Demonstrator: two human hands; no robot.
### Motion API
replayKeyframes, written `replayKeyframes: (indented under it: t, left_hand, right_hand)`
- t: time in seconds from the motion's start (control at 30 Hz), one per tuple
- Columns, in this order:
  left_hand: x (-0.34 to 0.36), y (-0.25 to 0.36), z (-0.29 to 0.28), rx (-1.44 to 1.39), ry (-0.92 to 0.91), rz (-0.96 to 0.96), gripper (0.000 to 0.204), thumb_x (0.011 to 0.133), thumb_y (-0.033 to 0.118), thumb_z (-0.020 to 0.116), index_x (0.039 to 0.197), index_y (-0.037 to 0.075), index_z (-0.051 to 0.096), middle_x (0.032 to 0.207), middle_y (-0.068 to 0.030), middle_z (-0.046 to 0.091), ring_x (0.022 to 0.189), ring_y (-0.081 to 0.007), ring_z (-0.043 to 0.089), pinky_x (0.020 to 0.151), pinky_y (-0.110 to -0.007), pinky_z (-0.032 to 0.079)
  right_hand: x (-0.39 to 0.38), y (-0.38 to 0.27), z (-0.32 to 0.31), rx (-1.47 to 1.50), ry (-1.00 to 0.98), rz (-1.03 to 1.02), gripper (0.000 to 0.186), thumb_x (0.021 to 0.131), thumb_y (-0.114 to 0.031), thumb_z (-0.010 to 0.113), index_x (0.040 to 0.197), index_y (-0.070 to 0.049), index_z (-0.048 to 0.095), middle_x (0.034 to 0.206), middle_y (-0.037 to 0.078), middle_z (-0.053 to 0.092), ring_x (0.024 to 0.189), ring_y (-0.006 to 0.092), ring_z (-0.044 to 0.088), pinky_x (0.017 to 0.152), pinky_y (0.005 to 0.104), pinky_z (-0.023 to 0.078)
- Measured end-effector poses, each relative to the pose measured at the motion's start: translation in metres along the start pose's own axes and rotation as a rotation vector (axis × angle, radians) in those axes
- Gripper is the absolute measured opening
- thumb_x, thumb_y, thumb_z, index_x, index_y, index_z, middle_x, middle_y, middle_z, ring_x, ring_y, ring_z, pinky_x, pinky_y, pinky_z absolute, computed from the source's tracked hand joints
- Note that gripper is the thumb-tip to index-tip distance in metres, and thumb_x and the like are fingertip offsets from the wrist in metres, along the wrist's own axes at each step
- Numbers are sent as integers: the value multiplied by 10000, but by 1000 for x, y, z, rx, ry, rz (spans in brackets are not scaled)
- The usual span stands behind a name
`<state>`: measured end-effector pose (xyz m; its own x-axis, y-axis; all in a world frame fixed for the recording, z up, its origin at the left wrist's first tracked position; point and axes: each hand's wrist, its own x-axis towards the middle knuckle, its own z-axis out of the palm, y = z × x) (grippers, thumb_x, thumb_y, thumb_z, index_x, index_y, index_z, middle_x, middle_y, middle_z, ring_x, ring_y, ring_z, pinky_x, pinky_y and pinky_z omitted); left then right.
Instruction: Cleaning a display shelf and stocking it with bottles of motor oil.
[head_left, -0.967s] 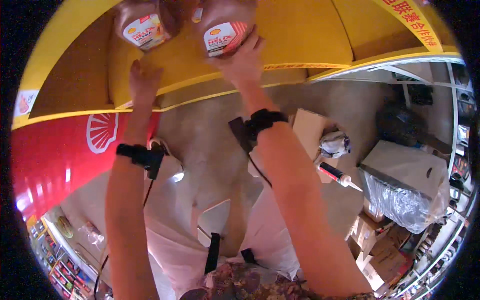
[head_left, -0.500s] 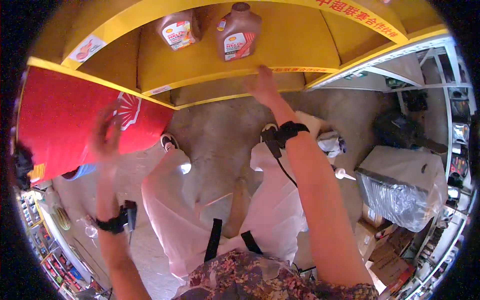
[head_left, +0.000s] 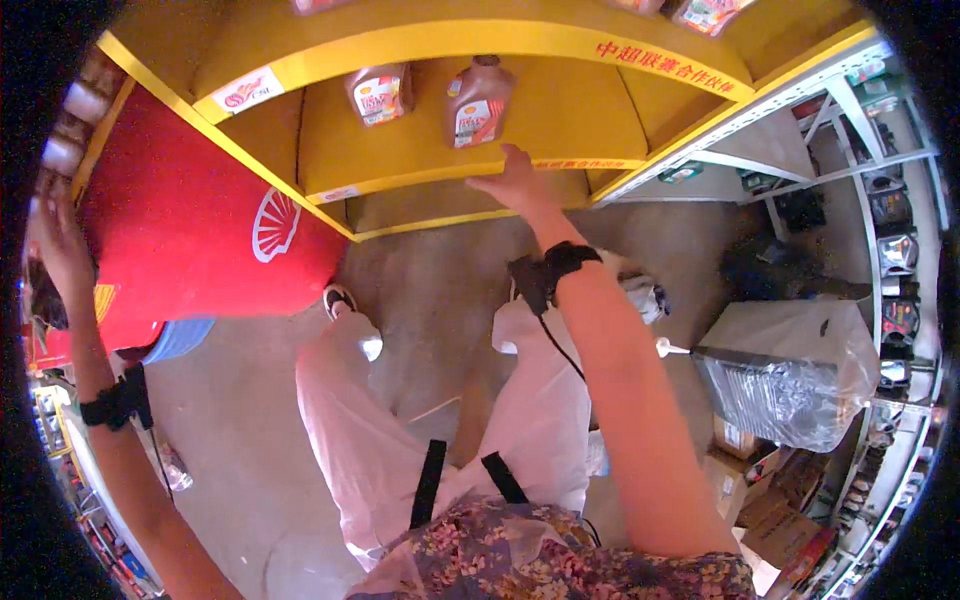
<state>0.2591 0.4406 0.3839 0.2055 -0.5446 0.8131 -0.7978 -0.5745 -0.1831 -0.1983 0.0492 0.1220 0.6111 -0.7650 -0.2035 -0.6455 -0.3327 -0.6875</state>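
My right hand (head_left: pixel 516 186) is at the front edge of a yellow shelf (head_left: pixel 420 165), thumb and fingers spread, holding nothing. Just beyond its fingertips a brown motor oil jug (head_left: pixel 480 102) stands upright with its label facing me. To that jug's left is a second brown oil jug (head_left: pixel 380 95), its top hidden by the shelf edge above. My left hand (head_left: pixel 64 245) reaches out at the far left with fingers stretched, beside a red panel (head_left: pixel 180 220). Nothing shows in it. Its fingertips are near a row of blurred containers (head_left: pixel 85 105).
More containers (head_left: pixel 712 12) stand on the upper shelf. At the right are a white metal rack (head_left: pixel 870 250) with packaged goods, a plastic-wrapped box (head_left: pixel 790 370) and cardboard boxes (head_left: pixel 775 535). A blue object (head_left: pixel 182 338) sits below the red panel.
My left hand has moved outward to the far left, toward the containers. My right hand stays by the shelf edge with its fingers more spread. The view has shifted, showing more of the upper shelf.
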Motion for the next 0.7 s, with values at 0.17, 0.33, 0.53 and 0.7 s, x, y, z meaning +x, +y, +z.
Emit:
replayKeyframes:
  t: [0.17,0.33,0.53,0.7]
  left_hand:
    - [9,93,3,229,-89,-147,372,996,334,399,1228,102,574,1141,-139,627,994,-347,606,798,-425,501]
    - [5,100,-1,220,-87,-127,280,982,232,428,1088,94,646,1040,-104,653,915,-297,630,777,-385,505]
    - [5,103,-3,162,-157,-225,319,991,199,406,1089,23,653,1096,-126,654,985,-302,627,846,-368,496]
    - [-2,56,-47,298,-162,-85,340,999,197,386,1141,8,631,1125,-132,651,1007,-306,624,872,-371,486]
  right_hand:
    - [32,-2,10,60,559,-225,1253,521,-389,893,1436,37,150,1423,261,295,1303,386,343,1100,418,299]
    - [63,-35,5,291,751,-292,1272,482,-270,916,1426,25,117,1373,249,322,1253,398,377,1062,425,350]
    - [92,-33,22,299,841,-196,1150,501,-215,905,1372,13,190,1263,226,373,1167,394,439,986,431,421]
    - [121,-67,61,506,829,-303,885,558,-175,877,1247,-30,340,1105,149,478,956,283,564,751,391,502]
